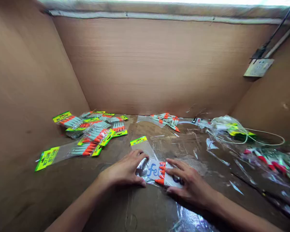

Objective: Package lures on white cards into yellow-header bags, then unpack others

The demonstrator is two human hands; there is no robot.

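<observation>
A clear plastic bag [145, 149] with a yellow-green header card lies on the brown table in front of me. Its lower end holds several pale floats with orange tips [160, 174], resting over a white card with blue letters. My left hand [125, 170] presses flat on the bag's left side, fingers spread. On the bag's right end lies my right hand [189, 185], its fingers over the floats. Neither hand lifts the bag.
A heap of filled bags [94, 132] with yellow-green headers lies at the left. Loose floats [165, 120] sit by the back wall. Crumpled clear plastic and a white cord [246, 137] lie at the right. Cardboard walls [145, 64] enclose the table; a wall socket [258, 67] hangs at the upper right.
</observation>
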